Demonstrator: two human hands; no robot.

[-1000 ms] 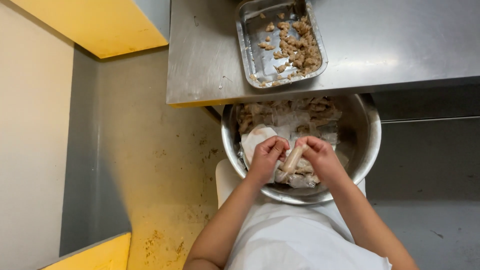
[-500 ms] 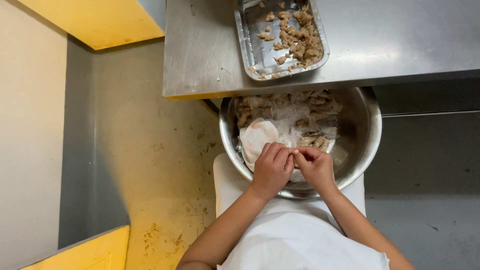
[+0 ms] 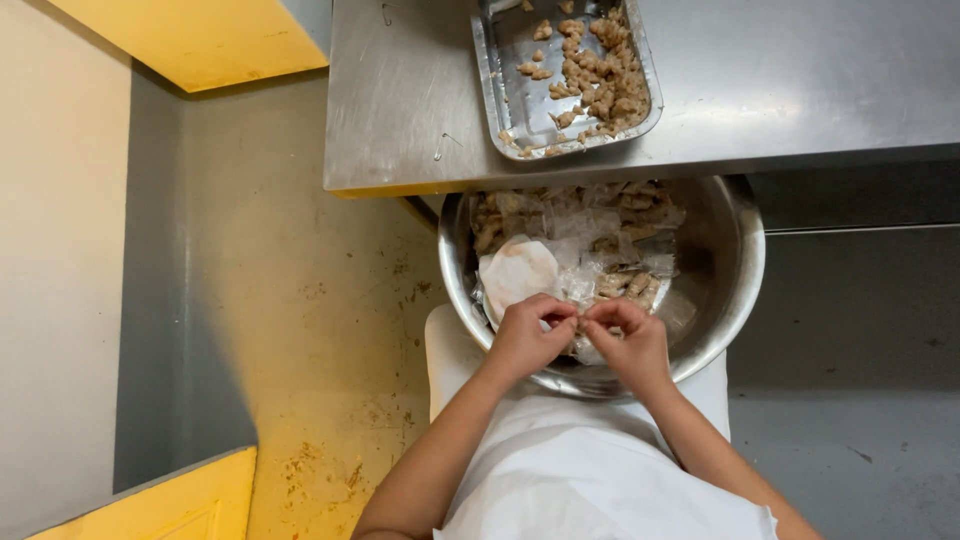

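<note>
Both hands have drawn together since a second ago, when they were spread along a pale strip over the bowl; now the fingertips meet above its near rim. At the steel bowl, the left hand and right hand are curled, pinching a small piece between thumbs and fingers; what the piece is cannot be made out, since the fingers cover most of it. It sits just over the bowl's near edge, close to the person's body.

Inside the bowl lie crumpled clear wrappers mixed with brownish chunks, and a round white sheet rests against the left wall, just beyond the left hand. The bowl rests on a white stool, tucked partly under the edge of a stainless table.

On the table, a rectangular metal tray holds more brown pieces heaped toward its right side. A white apron fills the bottom of the view. Stained yellow floor runs to the left, bordered by yellow panels at the upper and lower corners.
</note>
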